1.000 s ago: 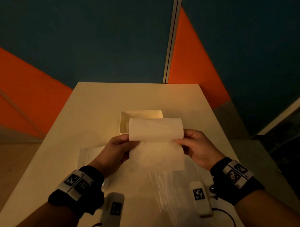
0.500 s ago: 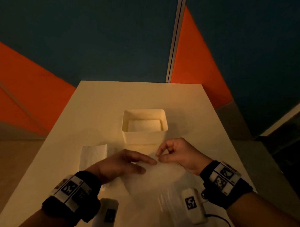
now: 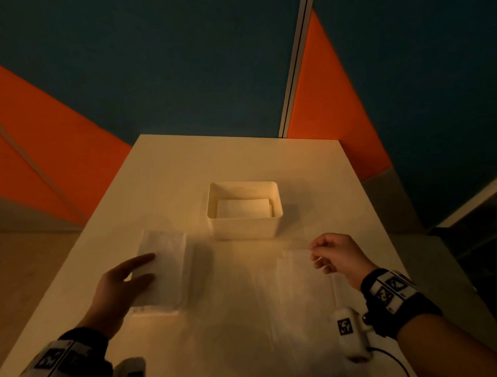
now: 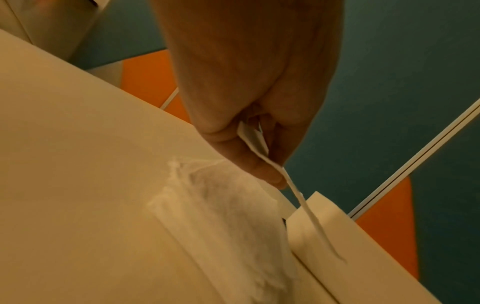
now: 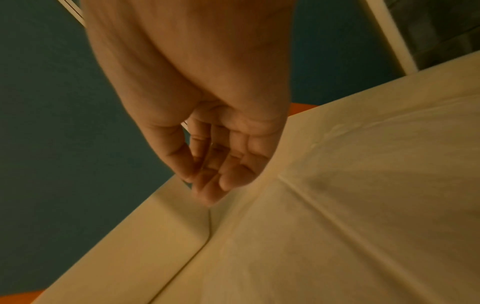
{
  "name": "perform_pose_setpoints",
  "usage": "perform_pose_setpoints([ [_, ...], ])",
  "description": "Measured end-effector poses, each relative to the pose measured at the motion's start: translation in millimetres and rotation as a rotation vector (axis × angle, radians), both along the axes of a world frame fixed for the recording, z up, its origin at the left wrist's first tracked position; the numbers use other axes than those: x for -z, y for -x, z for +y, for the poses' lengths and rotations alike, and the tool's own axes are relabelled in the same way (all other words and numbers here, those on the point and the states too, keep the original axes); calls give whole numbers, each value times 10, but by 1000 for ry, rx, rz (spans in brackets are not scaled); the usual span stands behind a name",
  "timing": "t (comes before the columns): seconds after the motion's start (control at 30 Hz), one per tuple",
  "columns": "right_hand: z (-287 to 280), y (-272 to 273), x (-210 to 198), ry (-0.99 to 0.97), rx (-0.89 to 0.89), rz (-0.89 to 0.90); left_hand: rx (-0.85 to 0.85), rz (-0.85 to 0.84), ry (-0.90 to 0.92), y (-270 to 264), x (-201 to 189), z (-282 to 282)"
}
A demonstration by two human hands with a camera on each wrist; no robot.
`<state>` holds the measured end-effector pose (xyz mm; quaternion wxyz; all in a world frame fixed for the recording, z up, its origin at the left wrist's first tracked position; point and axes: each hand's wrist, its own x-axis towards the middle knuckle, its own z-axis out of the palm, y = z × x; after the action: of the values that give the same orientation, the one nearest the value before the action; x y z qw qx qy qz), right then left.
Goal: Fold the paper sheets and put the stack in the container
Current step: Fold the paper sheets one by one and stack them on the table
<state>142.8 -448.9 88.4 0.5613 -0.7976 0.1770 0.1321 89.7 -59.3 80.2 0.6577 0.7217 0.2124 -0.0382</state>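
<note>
A white open container (image 3: 244, 229) stands mid-table with a folded paper (image 3: 242, 208) lying flat inside. Left of it lies a pile of thin paper sheets (image 3: 168, 264). My left hand (image 3: 148, 266) reaches over the pile. In the left wrist view, that hand (image 4: 272, 164) pinches a paper sheet (image 4: 255, 144) seen edge-on above the pile (image 4: 228, 216), with the container (image 4: 319, 209) just beyond. A creased thin sheet (image 3: 301, 282) lies flat on the right. My right hand (image 3: 316, 256) hangs at its far corner. Its fingers (image 5: 205, 191) are loosely curled with nothing between them above the sheet (image 5: 363, 205).
The pale table (image 3: 240, 160) ends at a teal and orange wall behind and drops off at both sides. A small white camera unit (image 3: 348, 331) with a cable hangs under my right wrist, above the table's near part.
The folded paper I held over the container a second ago now lies inside it. My hands have parted: the left has gone to the left pile and pinched a sheet, the right has moved right.
</note>
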Motion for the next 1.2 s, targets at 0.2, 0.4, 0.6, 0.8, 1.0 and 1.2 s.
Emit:
perform_pose_setpoints([
  [0.2, -262, -90, 193, 242, -19, -18, 12, 45, -369, -13, 173, 44],
  [0.4, -417, -180, 272, 696, -359, 181, 159, 17, -740, -43, 253, -2],
  [0.6, -346, -229, 282, 1021, -552, 227, 287, 59, -920, -89, 333, 31],
  [0.8, -294, -279, 279, 1041, -589, 272, 327, 119, -1097, -118, 367, 71],
  [1.0, -359, -271, 206, 1038, -578, 158, 334, 155, -1159, -111, 264, 0],
  [1.2, -434, -290, -43, 812, -595, 49, 365, 53, -1151, -192, 69, -246],
])
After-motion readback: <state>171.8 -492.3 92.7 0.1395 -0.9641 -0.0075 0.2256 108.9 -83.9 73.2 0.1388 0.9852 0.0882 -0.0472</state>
